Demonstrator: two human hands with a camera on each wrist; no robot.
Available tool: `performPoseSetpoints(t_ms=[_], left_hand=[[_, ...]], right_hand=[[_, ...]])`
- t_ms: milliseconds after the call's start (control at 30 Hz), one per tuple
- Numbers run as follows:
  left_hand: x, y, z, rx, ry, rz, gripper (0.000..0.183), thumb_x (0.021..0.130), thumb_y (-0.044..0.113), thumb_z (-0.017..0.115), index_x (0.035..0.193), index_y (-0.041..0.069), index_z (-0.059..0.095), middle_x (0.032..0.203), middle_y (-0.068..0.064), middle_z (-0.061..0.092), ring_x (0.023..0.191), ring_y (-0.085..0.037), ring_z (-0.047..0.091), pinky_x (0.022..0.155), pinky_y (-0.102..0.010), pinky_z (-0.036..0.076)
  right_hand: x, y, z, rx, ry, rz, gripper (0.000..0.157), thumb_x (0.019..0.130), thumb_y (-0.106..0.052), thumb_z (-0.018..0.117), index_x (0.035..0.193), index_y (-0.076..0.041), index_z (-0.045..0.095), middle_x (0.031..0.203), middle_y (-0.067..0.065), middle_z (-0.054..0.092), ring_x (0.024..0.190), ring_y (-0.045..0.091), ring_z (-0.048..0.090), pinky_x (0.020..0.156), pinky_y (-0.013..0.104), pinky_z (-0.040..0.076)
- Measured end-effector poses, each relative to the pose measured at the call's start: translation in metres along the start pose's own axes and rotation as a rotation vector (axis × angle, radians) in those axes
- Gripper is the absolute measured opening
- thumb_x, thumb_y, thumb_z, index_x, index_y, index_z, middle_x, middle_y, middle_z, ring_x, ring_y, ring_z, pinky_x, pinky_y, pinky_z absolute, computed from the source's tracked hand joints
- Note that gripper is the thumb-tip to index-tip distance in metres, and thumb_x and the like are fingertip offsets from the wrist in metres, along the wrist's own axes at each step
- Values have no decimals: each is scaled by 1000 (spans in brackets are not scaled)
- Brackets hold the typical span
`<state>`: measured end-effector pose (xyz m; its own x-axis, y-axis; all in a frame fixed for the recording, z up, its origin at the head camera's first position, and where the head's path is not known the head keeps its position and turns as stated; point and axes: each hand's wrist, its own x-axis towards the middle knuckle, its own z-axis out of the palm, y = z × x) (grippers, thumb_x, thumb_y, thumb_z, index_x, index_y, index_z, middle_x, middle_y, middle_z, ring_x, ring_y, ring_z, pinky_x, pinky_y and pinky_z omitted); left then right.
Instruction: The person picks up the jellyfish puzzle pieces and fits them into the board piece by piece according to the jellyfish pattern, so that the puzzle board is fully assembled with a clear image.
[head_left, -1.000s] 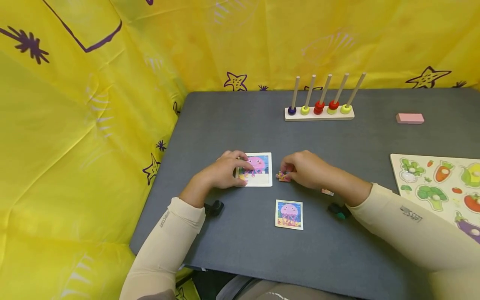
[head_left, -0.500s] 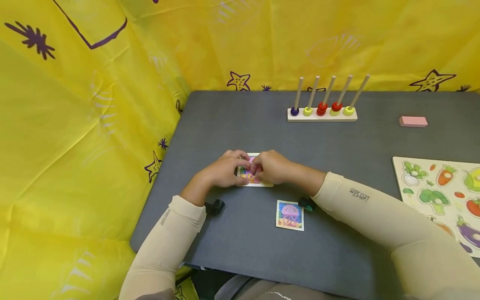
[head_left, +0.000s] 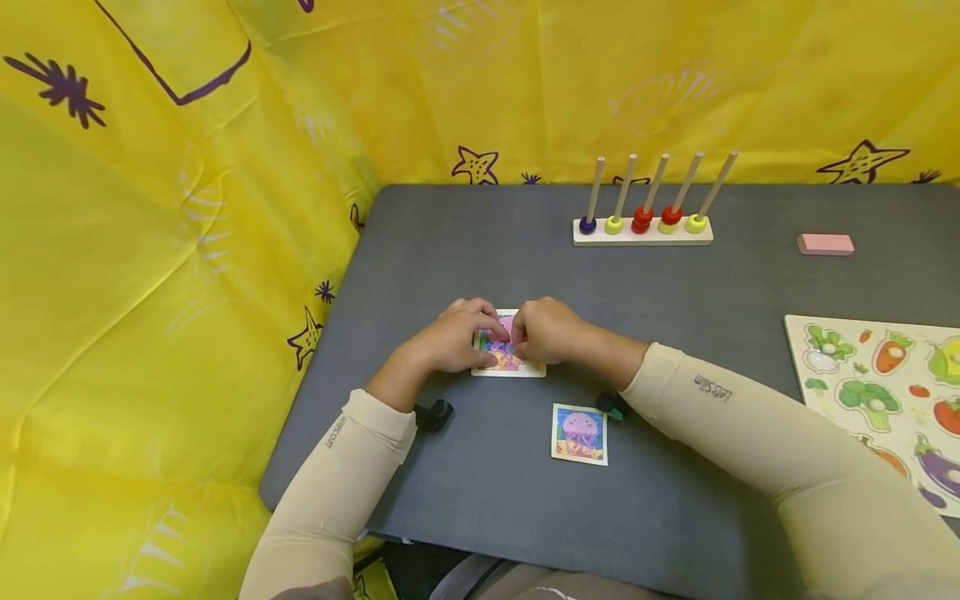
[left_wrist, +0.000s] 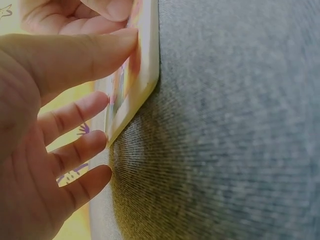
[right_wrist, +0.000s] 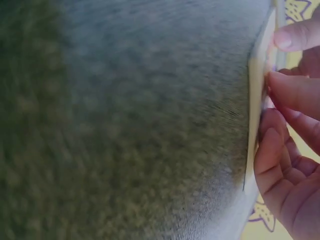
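Note:
A small jigsaw tray (head_left: 508, 374) with a pink jellyfish picture lies flat on the grey table, partly covered by both hands. My left hand (head_left: 453, 340) rests along its left side, thumb and index finger on the picture. In the left wrist view, the other fingertips sit at the side of the tray rim (left_wrist: 147, 65). My right hand (head_left: 551, 332) pinches a small puzzle piece over the right part of the tray; the piece is mostly hidden by the fingers. Nearer the front lies a jellyfish picture card (head_left: 580, 434).
Toward the back stands a wooden bead abacus (head_left: 642, 237) with upright pegs. A pink block (head_left: 826, 244) lies to its right. At the right edge is a vegetable puzzle board (head_left: 847, 358). Yellow patterned cloth (head_left: 555, 100) hangs behind and left of the table.
My right hand has carried the puzzle piece leftward from the table onto the tray, and its fingers have since shifted slightly there. My left hand stays at the tray's left side.

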<state>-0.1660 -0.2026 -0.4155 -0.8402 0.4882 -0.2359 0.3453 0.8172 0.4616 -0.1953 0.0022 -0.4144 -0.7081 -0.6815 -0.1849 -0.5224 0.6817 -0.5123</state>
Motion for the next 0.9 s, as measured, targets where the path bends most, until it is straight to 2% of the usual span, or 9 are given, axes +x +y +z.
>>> performPoseSetpoints(t_ms=[133,367,567,667,800,900], left_hand=[[1,0,0,4,3,1,31,82,20,85,111,23,77,131,-1,57,125,-27,45,108,-43,38],[3,1,0,23,0,-10,31,81,22,86,110,26,77,130,-1,57,124,-27,45,107,-43,38],[3,8,1,106,-22,11,31,88,28,79,119,28,73,132,-1,54,122,-27,46,105,-46,37],[5,12,5,101,-18,44,32,91,32,75,123,30,72,134,0,53,124,-26,44,107,-47,35],[8,15,12,97,-15,113,33,93,33,73,126,33,71,139,-2,52,128,-26,42,109,-48,33],[9,15,13,101,-14,131,33,92,31,74,125,34,71,142,-4,51,130,-27,41,109,-49,33]], right_hand=[[2,3,3,1,4,-3,17,82,-15,80,67,-17,71,66,-5,64,71,17,59,64,31,46],[-9,6,-6,14,-7,5,15,89,-16,76,75,-15,73,70,-2,63,72,18,56,66,32,44],[-41,27,-26,-17,40,52,11,92,-15,74,82,-13,73,77,0,64,77,21,57,72,38,46],[-60,40,-35,-40,56,85,12,92,-14,75,80,-14,73,77,0,64,78,22,57,74,41,47],[-85,56,-43,-68,32,118,14,90,-12,76,77,-15,71,75,-2,63,76,20,56,73,41,47],[-102,66,-45,-83,-6,135,12,88,-13,78,79,-16,71,76,-3,64,76,18,57,74,41,48]])
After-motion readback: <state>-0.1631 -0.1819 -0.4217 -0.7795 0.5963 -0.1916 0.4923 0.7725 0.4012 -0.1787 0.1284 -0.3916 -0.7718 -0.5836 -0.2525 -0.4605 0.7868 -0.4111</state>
